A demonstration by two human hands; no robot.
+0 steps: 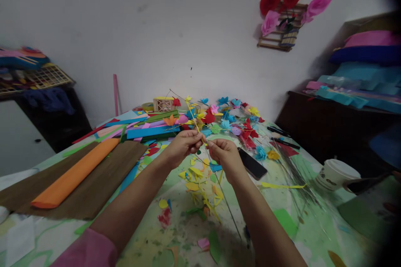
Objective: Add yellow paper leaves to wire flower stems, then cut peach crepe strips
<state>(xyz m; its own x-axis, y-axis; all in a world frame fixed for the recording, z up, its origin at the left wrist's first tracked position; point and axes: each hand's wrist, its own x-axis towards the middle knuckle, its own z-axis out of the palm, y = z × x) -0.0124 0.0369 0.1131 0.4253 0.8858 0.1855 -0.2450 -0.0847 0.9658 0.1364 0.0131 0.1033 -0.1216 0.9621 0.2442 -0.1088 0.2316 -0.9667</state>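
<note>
Yellow-wrapped wire stem [196, 124] is pinched by the left hand [188, 143] and right hand [223, 153], its long axis slanted far-left to near-right, lower end nearer the right

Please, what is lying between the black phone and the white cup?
In the head view, thin wires and a yellow strip lie between the phone and the cup.

Yellow strip [195, 122] partly hidden by fingers [191, 134], phone [254, 166] partly behind right hand [227, 155], pink sleeve [89, 251] cut off below
</note>
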